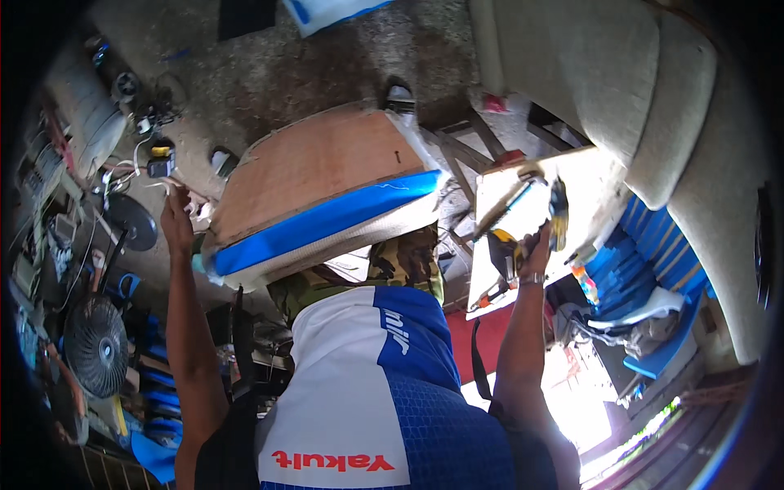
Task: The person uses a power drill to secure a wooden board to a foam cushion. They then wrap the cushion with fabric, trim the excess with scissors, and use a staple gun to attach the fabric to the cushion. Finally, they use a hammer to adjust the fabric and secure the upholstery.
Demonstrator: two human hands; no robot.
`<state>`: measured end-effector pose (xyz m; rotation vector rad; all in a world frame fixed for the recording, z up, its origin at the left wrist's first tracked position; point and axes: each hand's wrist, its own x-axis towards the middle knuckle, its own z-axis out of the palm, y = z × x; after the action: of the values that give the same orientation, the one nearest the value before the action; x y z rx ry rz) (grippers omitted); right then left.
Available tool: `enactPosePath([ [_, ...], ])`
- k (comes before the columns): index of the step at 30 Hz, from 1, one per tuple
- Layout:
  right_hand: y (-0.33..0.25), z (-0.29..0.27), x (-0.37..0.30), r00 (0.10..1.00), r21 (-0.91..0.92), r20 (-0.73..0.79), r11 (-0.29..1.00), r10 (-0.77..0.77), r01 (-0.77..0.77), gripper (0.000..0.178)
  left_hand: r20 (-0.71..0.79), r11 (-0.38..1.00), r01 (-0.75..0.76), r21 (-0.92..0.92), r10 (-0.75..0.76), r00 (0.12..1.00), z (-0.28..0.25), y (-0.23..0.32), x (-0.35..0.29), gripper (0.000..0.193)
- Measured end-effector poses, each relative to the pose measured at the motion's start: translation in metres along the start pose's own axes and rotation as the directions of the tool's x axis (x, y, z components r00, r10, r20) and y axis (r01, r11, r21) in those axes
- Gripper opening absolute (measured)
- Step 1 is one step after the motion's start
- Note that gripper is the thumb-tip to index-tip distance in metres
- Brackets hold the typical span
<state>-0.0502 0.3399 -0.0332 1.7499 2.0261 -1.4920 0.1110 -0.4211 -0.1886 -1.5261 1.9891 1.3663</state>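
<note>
Both hands are up: left hand (175, 214) pinches a bit of pale material at the corner of the cushion (318, 196) with its plywood base and blue strip, right hand (535, 249) is clenched round a yellow-black stapler tool (510, 245) beside the cushion

left hand (175, 214) gripping left edge of cushion (318, 189) | right hand (536, 245) right of cushion, holding yellow power tool (508, 249) | fan (96, 345) below-left of cushion
</note>
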Motion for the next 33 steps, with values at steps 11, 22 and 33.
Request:
enactPosePath([
  [11, 0.129, -0.145, 0.175, 0.963, -0.144, -0.067, 0.952, 0.261, -0.268, 0.085, -0.029, 0.887, 0.2, 0.415, -0.207, 0.978, -0.059, -0.057, -0.135, 0.056],
  [22, 0.016, -0.018, 0.102, 0.555, -0.62, 0.271, 0.298, -0.786, 0.726, 0.034, 0.421, 0.807, -0.387, 0.446, 0.192, 0.887, -0.025, 0.058, -0.136, 0.046],
  [33, 0.07, 0.379, -0.325, -0.068, -0.042, 0.969, 0.43, 0.237, 0.902, 0.03, 0.121, 0.986, -0.028, -0.163, 0.048, 0.991, -0.045, 0.016, -0.151, 0.028],
])
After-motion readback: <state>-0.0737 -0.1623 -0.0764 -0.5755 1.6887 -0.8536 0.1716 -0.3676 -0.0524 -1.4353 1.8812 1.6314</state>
